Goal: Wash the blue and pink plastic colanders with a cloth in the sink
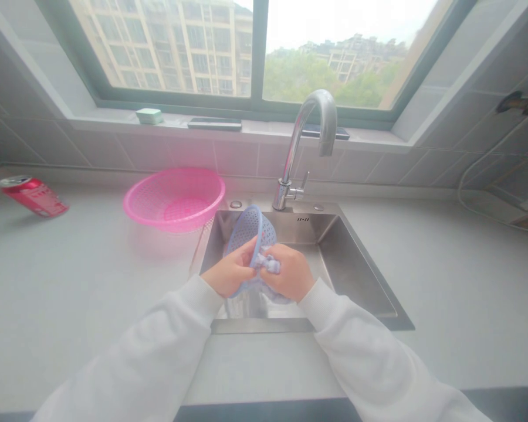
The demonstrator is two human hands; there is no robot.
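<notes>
The left hand [231,271] is gripping a blue plastic basket [249,231] while the right hand [290,272] is clenching a bunched cloth [269,264] over the sink [356,269].

the only mark that comes close to reading is a small dark stamp [303,219] on the back wall of the stainless steel sink [354,264], just to the right of the blue basket [246,231]. it looks like two pairs of upright strokes joined by a short dash, roughly "ii-ii", though it is too small to be sure. the red drink can [33,196] lying on its side on the far left of the worktop [70,281] carries white print, but it is too blurred for any word or brand to be read.
</notes>
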